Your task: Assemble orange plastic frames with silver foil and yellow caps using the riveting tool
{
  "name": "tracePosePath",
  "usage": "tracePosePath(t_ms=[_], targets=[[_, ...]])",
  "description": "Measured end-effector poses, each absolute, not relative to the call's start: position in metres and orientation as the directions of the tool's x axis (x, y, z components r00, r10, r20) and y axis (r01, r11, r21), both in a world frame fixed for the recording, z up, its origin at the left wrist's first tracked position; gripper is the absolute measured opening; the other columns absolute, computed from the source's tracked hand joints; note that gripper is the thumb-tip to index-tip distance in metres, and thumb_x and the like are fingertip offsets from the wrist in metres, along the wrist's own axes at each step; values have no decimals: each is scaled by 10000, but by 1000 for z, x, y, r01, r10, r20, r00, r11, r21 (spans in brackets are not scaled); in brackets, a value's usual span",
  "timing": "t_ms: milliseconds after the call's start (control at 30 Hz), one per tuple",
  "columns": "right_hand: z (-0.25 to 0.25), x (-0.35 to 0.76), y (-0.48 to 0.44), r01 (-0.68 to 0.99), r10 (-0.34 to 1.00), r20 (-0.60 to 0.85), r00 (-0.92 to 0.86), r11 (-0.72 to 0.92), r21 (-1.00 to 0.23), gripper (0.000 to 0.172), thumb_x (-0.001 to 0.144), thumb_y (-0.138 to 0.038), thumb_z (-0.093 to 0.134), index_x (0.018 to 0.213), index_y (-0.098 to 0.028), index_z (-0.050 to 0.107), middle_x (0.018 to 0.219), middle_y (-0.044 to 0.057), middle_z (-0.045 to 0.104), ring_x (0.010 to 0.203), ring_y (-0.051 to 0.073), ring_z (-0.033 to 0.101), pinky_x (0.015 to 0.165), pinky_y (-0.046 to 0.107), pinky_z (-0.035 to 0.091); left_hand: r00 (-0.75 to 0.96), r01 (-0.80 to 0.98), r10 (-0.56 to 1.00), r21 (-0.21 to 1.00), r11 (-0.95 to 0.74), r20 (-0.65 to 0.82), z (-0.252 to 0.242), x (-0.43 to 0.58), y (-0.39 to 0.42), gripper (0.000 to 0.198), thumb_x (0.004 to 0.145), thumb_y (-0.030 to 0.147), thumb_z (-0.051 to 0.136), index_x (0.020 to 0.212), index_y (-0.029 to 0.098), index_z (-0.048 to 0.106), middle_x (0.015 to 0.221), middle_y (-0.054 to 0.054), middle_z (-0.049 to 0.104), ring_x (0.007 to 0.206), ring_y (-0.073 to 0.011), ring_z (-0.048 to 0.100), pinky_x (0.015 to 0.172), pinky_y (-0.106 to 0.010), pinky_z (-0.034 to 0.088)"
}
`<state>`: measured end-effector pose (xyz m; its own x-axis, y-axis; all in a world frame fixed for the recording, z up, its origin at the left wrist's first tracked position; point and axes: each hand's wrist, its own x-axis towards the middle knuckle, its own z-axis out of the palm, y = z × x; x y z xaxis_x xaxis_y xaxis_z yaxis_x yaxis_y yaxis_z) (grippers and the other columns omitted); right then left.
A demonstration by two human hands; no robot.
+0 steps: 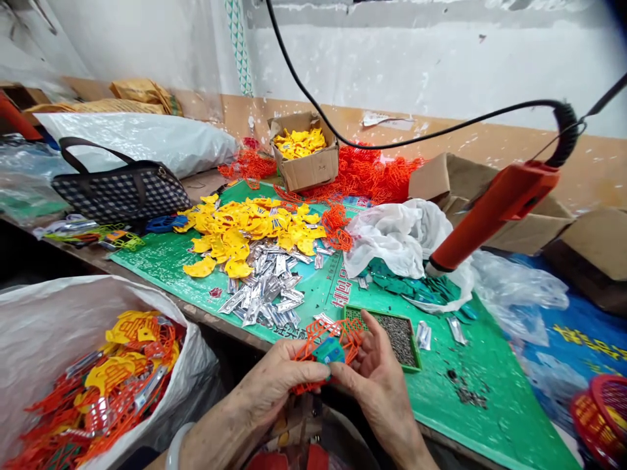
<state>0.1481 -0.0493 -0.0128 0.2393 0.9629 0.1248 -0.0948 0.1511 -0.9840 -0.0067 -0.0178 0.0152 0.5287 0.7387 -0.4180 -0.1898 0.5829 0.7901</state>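
Close to me, over the table's front edge, both hands grip an orange plastic lattice piece [309, 344] with a small green plastic part [329, 351] at its middle. My left hand [289, 372] is closed around the left side, its thumb against the bottom of the green part. My right hand [375, 369] pinches from the right, thumb tip meeting the left thumb, index finger raised. Just behind the right hand sits a green tray [417, 359] of small dark screws [396, 333]. Shiny metal blades [269, 287] and yellow plastic pieces [245, 228] are heaped beyond my left hand.
An orange-red electric screwdriver [490, 215] hangs from a black cable at right. A white bag [401, 228] spills green plastic parts. Left stands a sack [191, 365] of assembled pieces. Behind are a carton [308, 171], orange lattice [377, 176] and a checked bag [122, 189].
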Motion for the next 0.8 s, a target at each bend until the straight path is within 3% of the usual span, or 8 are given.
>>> tracePosePath(t_ms=[267,433,500,567,667,733,800], targets=[[-24,153,-46,-180,967,50,249,96,-979,761,754,-323,773,1388,-234,361,1122,131,673,911,245,724,765,385,627,403,-245,812,805,540,-422,11,9,-24,208,667,303,765,690,122,666,622,19,497,552,-87,403,478,-191,354],[-30,154,-45,-153,971,75,229,112,-982,728,789,-326,739,1396,-244,346,1138,138,685,955,253,720,787,401,623,393,-209,808,813,544,-439,14,13,-23,240,660,329,759,679,114,653,617,14,495,555,-93,404,473,-199,351],[-32,157,-44,-57,974,126,190,139,-989,670,830,-315,692,1405,-236,356,1177,152,674,967,253,718,766,389,629,380,-183,811,824,537,-444,15,13,-22,258,659,353,750,679,118,644,612,17,492,537,-91,390,464,-205,339],[-27,161,-46,169,964,208,165,180,-969,616,862,-309,644,1414,-221,385,1273,178,619,996,257,703,731,372,632,355,-142,827,850,508,-435,14,13,-20,258,674,368,728,664,133,624,590,27,485,514,-89,381,465,-212,327],[-5,175,-61,582,892,427,147,271,-767,589,852,-295,649,1403,-216,459,1408,182,506,1117,300,644,784,405,621,294,-19,875,913,407,-384,15,9,-17,250,711,361,679,611,162,564,531,47,465,489,-90,377,481,-225,301],[12,186,-82,686,848,531,3,384,-618,555,853,-256,640,1389,-261,496,1349,129,575,1142,301,635,846,422,609,262,102,902,940,327,-342,17,7,-15,260,735,350,648,584,177,526,509,59,436,496,-93,367,492,-231,276],[23,196,-112,651,766,624,-155,554,-519,494,866,-297,618,1352,-340,533,1199,72,674,1068,287,672,806,415,623,233,223,931,948,229,-279,19,5,-15,259,748,329,628,571,180,512,530,62,411,532,-100,364,513,-234,271]])
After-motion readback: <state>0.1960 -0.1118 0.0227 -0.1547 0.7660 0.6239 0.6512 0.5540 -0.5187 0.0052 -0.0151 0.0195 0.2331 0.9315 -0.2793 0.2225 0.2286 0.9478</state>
